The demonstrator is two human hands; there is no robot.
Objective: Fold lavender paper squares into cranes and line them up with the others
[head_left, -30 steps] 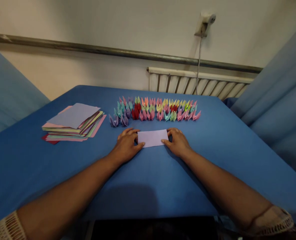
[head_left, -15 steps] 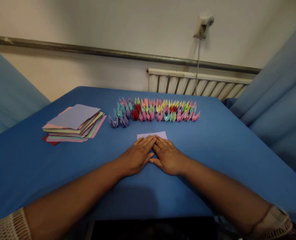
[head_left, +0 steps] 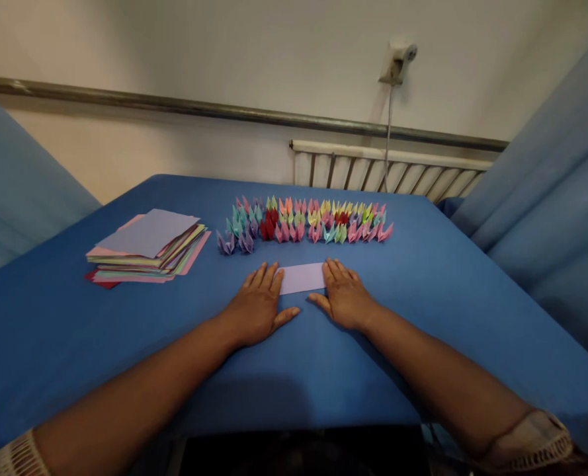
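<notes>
A pale lilac strip of folded paper [head_left: 302,278] lies flat on the blue-covered table [head_left: 413,297], its long side running across in front of me. My left hand [head_left: 260,305] rests open at its left end, fingers stretched forward and thumb pointing inward. At the right end lies my right hand [head_left: 344,294], also open and flat, with its fingertips over the paper's edge. The two thumbs are apart, just below the strip. Both short ends of the paper are partly covered by fingers.
Several rows of colourful folded paper cranes [head_left: 313,221] stand beyond the strip. To the left is an uneven stack of coloured paper sheets [head_left: 147,235]. Blue curtains [head_left: 561,172] hang at both sides, and a radiator [head_left: 383,158] is on the wall behind.
My hands have slid apart from the middle of the paper, left hand to the left and right hand to the right. More of the lilac strip is now uncovered.
</notes>
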